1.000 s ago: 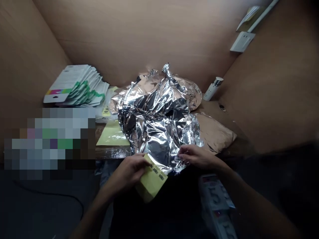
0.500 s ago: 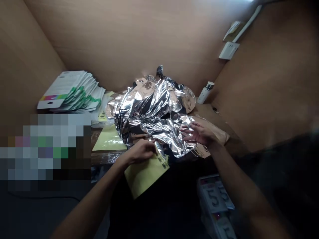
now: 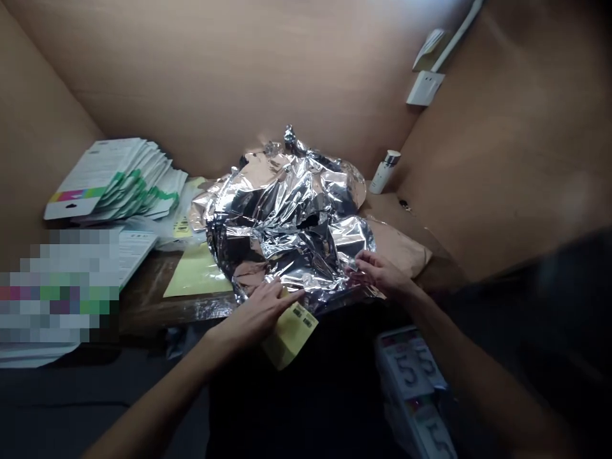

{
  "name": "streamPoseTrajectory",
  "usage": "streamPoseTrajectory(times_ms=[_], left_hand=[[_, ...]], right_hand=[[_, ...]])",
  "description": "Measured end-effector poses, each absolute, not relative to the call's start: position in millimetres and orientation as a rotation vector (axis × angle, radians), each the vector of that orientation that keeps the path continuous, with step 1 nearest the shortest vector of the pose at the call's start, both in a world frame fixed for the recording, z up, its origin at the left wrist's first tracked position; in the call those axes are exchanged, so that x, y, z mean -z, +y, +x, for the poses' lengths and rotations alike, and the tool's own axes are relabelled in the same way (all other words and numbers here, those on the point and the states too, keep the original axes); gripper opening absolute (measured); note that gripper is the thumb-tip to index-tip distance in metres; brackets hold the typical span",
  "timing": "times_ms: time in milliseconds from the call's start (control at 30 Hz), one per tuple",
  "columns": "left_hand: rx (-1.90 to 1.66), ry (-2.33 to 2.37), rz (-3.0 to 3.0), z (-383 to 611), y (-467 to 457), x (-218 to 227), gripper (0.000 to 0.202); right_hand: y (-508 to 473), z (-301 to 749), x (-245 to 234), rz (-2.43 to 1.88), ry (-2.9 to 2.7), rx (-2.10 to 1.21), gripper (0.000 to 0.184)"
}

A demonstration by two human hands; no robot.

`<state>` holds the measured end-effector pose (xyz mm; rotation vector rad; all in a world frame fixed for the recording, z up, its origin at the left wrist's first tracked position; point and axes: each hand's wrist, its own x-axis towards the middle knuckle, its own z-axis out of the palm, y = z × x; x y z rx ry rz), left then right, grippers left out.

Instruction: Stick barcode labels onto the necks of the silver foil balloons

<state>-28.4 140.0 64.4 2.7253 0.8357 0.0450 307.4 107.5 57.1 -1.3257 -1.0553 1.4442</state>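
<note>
A crumpled, flat silver foil balloon [image 3: 291, 197] is heaped across the table in front of me. My left hand [image 3: 258, 309] lies at its near edge, fingers reaching over the foil. A yellow sheet [image 3: 294, 335] with small black printed marks is gripped by this hand and hangs past the table's front edge; yellow also shows between the fingers. At the foil's near right side, my right hand [image 3: 380, 274] has its thumb and fingertips pinched together on the foil's edge. Part of that pinch is hidden by the hand itself.
White printed packets [image 3: 124, 182] are stacked at the left, above another yellow sheet [image 3: 194, 274]. A white bottle [image 3: 385, 172] stands at the back right, below a wall socket [image 3: 425, 88]. Packages marked 5 [image 3: 406, 370] sit below the table at right.
My right hand has gone from spread fingers to a pinch on the foil, slightly lower. My left hand has stretched its fingers onto the foil. The view has shifted a little to the right.
</note>
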Motion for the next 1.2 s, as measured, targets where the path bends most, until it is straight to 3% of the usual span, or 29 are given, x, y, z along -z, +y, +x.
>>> streamPoseTrajectory(times_ms=[200, 400, 567, 700, 900, 1067, 1200], left_hand=[[-0.192, 0.695, 2.716, -25.9, 123.4, -69.0, 0.045], [-0.238, 0.877, 2.513, -2.2, 146.1, -61.4, 0.034], [-0.183, 1.049, 2.557, 39.7, 157.3, -51.1, 0.03], [-0.111, 1.241, 2.568, 75.7, 168.0, -47.0, 0.046], [0.004, 1.315, 2.587, 90.1, 169.7, -43.7, 0.113], [0.087, 1.264, 2.629, 81.6, 166.5, -39.5, 0.134], [0.143, 1.227, 2.652, 79.8, 168.1, -39.2, 0.143]], right_hand=[[95.3, 274.3, -77.8, -1.435, -1.514, -1.251, 0.028], [101.7, 272.7, -64.7, -1.404, -1.378, -1.507, 0.037], [118.5, 287.7, -64.7, -1.399, -1.424, -1.381, 0.041], [144.9, 299.1, -62.8, -1.37, -1.465, -1.266, 0.044], [148.5, 306.7, -71.1, -1.317, -1.531, -1.185, 0.038], [126.6, 289.4, -76.6, -1.324, -1.918, -1.357, 0.026], [129.2, 278.0, -67.2, -1.403, -2.065, -1.277, 0.022]])
